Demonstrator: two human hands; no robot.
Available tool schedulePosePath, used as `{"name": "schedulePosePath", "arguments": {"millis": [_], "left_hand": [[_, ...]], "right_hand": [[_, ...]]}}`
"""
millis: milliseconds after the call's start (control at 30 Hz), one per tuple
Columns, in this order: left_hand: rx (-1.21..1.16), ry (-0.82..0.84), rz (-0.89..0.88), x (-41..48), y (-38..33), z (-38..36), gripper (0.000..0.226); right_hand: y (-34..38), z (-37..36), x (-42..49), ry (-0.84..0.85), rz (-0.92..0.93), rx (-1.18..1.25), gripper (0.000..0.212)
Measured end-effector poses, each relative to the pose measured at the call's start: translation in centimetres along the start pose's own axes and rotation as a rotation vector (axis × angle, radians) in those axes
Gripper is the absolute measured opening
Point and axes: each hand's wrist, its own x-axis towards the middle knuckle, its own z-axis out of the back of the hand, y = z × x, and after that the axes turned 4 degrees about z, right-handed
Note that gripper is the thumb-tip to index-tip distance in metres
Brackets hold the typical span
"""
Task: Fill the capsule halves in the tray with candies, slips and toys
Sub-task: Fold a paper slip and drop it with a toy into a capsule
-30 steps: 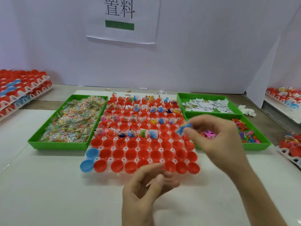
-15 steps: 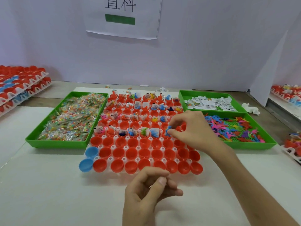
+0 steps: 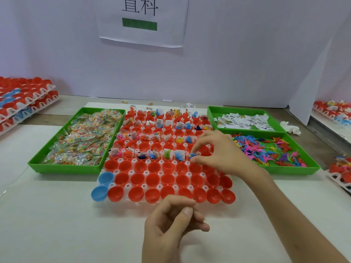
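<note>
Capsule halves, red cups of thin, glossy moulded plastic, sit mouth-up in the white pegged tray in the middle of the surface. The far rows have contents and the near three rows are bare. The cups look light and stiff, and a knock on the rim could likely tip one, so dropping things in from straight above seems safest.

At the left, a green bin holds candies in crinkly clear wrappers. These are probably light and slippery, best pinched by a wrapper edge. Two blue halves sit at the tray's near-left corner.

The left hand hovers by the tray's near edge, fingers curled and thumb against forefinger. I cannot tell whether its grip has anything in it.

The right hand is over the tray's right part. Its grip is almost closed, with thumb and forefinger pinching a small blue toy at a cup in the partly filled row. The toy looks soft and rubbery, so it is better held by the body than by a limb.

At the right, one bin holds flimsy folded paper slips. The nearer bin holds spiky, many-coloured toys in a tangled heap.
</note>
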Motion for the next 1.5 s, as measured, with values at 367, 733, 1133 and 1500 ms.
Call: {"name": "schedulePosePath", "arguments": {"millis": [367,733,1133,1500], "left_hand": [[-0.020,0.007,-0.021,0.0,0.3,0.0,0.017],[-0.005,0.005,-0.050,0.1,0.6,0.3,0.016],[-0.010,0.011,-0.056,0.1,0.6,0.4,0.017],[-0.014,0.019,-0.059,0.1,0.6,0.4,0.016]], "right_hand": [[-1.5,4.2,-2.2,-0.328,-0.091,0.108,0.014],[-1.1,2.0,-4.1,-0.117,-0.268,-0.039,0.020],[-1.8,2.1,-4.3,-0.116,-0.239,-0.059,0.016],[-1.3,2.1,-3.5,-0.163,-0.126,-0.020,0.009]]}}
